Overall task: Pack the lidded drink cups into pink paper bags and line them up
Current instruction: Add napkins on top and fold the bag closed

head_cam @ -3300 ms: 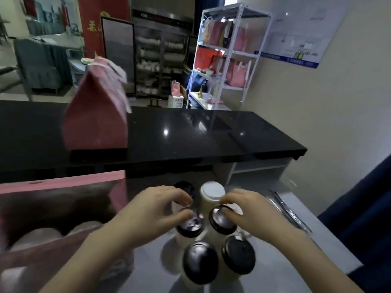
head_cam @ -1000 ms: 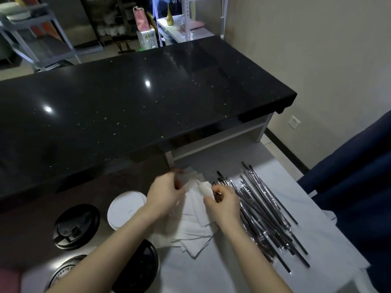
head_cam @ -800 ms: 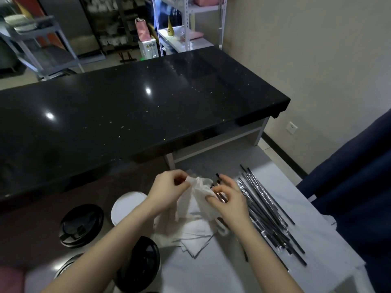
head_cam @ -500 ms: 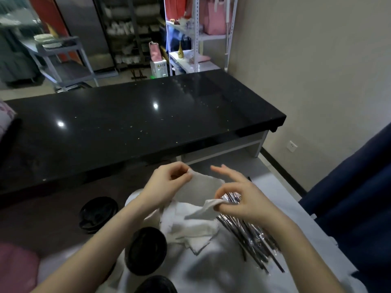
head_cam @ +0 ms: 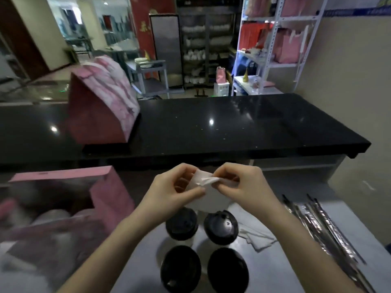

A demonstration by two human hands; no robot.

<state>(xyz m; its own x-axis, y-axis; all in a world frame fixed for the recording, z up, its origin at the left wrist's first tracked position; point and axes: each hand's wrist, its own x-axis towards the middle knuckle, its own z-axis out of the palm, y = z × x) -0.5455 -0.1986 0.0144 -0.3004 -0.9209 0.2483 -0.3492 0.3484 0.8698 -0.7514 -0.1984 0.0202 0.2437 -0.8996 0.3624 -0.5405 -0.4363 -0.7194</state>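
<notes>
The left hand point(head_cam: 169, 189) and right hand point(head_cam: 243, 185) pinch a white napkin point(head_cam: 209, 200) between fingertips, held just behind the four lidded cups point(head_cam: 181, 224). An open pink bag point(head_cam: 110, 193) stands left of the cups, with a closed bag point(head_cam: 95, 115) beyond them.

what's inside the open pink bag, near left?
Open pink bag: two pale rounded tops show inside, probably lidded cups, but too blurred to confirm. The bag's front wall hides everything below them, so the count and the contents lower down cannot be seen.
</notes>
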